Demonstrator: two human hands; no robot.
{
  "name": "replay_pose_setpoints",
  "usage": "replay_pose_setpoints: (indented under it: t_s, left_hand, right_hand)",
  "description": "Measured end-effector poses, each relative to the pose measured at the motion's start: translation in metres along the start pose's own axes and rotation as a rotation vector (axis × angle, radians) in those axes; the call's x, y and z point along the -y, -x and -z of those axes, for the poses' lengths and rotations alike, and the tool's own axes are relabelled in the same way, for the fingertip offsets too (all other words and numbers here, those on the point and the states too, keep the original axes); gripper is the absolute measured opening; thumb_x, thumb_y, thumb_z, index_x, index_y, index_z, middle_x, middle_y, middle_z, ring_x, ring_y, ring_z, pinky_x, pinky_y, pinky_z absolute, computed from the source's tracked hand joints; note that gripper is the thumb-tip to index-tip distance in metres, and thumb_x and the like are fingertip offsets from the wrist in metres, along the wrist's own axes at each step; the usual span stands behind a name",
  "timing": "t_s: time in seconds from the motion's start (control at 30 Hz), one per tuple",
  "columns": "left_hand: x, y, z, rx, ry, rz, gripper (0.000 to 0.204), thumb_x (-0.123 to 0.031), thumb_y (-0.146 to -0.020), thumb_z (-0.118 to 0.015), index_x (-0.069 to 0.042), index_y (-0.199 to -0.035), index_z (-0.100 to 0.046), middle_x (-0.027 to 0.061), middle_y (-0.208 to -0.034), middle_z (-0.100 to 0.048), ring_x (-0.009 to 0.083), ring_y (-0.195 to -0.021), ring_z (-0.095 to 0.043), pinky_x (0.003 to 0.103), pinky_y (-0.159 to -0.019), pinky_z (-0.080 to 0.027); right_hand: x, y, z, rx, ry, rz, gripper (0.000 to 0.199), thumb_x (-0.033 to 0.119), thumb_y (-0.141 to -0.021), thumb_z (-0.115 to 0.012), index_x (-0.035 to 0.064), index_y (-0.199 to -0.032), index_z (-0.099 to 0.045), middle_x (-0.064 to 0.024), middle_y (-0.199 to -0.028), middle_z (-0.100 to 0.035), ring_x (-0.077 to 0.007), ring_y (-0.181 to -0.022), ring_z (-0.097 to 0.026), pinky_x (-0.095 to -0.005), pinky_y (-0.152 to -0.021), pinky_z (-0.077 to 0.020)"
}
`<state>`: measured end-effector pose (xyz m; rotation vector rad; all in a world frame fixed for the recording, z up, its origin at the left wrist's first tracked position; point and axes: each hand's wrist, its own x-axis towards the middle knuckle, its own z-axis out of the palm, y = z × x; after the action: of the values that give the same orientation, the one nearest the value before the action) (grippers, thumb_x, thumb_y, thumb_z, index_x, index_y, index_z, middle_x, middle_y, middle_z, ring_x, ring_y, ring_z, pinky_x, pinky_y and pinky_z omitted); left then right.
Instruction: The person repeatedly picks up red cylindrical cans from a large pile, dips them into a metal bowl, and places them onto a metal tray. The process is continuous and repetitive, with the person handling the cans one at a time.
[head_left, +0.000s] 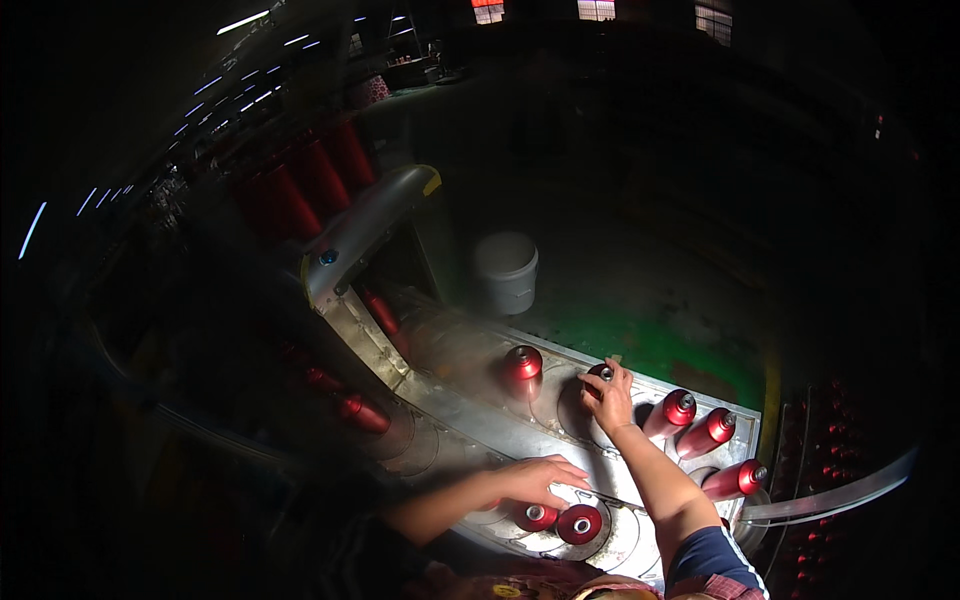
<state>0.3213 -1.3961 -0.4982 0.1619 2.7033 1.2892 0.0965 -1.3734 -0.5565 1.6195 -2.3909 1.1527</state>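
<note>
My right hand [611, 402] reaches over the metal conveyor, its fingers closed round the top of a bottle [605, 372] whose body is mostly hidden in shadow. My left hand [545, 480] is stretched out low over the near lane, fingers apart, beside a red bottle [535, 517] with a pale ring-shaped mouth. Right next to that one stands another red bottle [580, 524]; whether my left fingers touch either cannot be made out. Farther left on the outer lane, a red bottle [523, 370] stands upright.
Several red bottles [707, 433] with metal tips line the right end of the conveyor [585, 450]. A curved metal rail [830, 503] juts out there. Beyond the far edge, a white bucket [507, 272] stands on the floor. Leftward are a rounded machine cover [375, 225] and more red bottles [362, 413].
</note>
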Motion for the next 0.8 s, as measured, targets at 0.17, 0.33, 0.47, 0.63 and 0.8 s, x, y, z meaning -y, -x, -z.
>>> replay_pose_setpoints:
  t_s: [0.17, 0.33, 0.47, 0.63, 0.8]
  left_hand:
    - [-0.014, -0.016, -0.038, 0.274, -0.064, 0.013, 0.059, -0.01, -0.076, -0.07, -0.018, -0.133, -0.06, 0.0156, -0.136, -0.053, 0.0374, -0.125, -0.049, 0.043, -0.104, -0.042]
    - [-0.055, -0.043, -0.065, 0.23, -0.142, -0.116, 0.061, -0.009, -0.073, -0.073, -0.014, -0.132, -0.056, 0.0159, -0.122, -0.06, 0.0343, -0.112, -0.058, 0.044, -0.092, -0.048]
    - [-0.079, -0.068, -0.113, 0.146, -0.145, -0.046, 0.02, -0.007, -0.077, -0.065, -0.008, -0.096, -0.068, 0.0141, -0.089, -0.068, 0.0341, -0.085, -0.066, 0.042, -0.073, -0.051]
    - [-0.089, -0.09, -0.179, -0.037, -0.212, -0.042, 0.024, -0.008, -0.079, -0.065, -0.01, -0.103, -0.068, 0.0124, -0.094, -0.069, 0.0333, -0.089, -0.066, 0.042, -0.08, -0.051]
    - [-0.123, -0.105, -0.226, -0.191, -0.117, 0.173, 0.037, -0.009, -0.077, -0.069, -0.015, -0.114, -0.068, 0.008, -0.109, -0.071, 0.0274, -0.101, -0.068, 0.036, -0.088, -0.053]
  right_hand:
    - [0.038, 0.016, 0.042, 0.012, -0.232, 0.108, 0.051, 0.013, -0.073, -0.077, 0.0265, -0.122, -0.07, -0.0264, -0.152, -0.033, -0.0452, -0.136, -0.032, -0.0476, -0.114, -0.03]
    - [0.068, 0.103, 0.13, -0.106, -0.485, 0.155, 0.036, -0.006, -0.078, -0.069, 0.0059, -0.113, -0.071, -0.0147, -0.133, -0.052, -0.0274, -0.116, -0.058, -0.037, -0.096, -0.0488]
    - [0.042, 0.221, 0.194, -0.171, -0.711, -0.101, 0.025, -0.008, -0.085, -0.065, 0.0015, -0.107, -0.068, -0.0106, -0.128, -0.053, -0.0173, -0.106, -0.059, -0.0264, -0.087, -0.0512]
    - [-0.007, 0.381, 0.274, -0.414, -0.617, -0.233, 0.022, -0.01, -0.087, -0.057, -0.002, -0.105, -0.066, -0.0088, -0.121, -0.053, -0.0143, -0.101, -0.058, -0.0246, -0.078, -0.053]
    - [-0.032, 0.537, 0.337, -0.486, -0.586, -0.399, 0.02, -0.012, -0.086, -0.055, -0.0029, -0.1, -0.066, -0.0083, -0.114, -0.055, -0.0139, -0.097, -0.058, -0.0236, -0.071, -0.052]
